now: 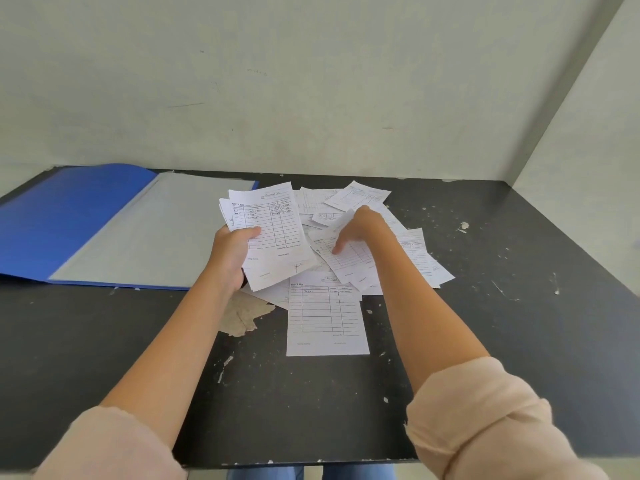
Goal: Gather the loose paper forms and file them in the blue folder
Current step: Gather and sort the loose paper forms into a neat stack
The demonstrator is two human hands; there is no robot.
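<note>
A blue folder (69,216) lies open on the left of the black table, its grey inner page (166,230) facing up. My left hand (232,252) grips a small stack of white forms (273,230), held tilted above the table. Right of it, several loose forms (412,251) lie scattered and overlapping in a pile. My right hand (356,230) reaches into that pile, fingers closing on the edge of one form (346,259) whose corner curls up. One more form (327,320) lies flat at the near edge of the pile.
The black table (519,306) has chipped paint and a torn beige patch (242,315) near my left wrist. A pale wall runs along the back and on the right. The table's front edge is close to my sleeves.
</note>
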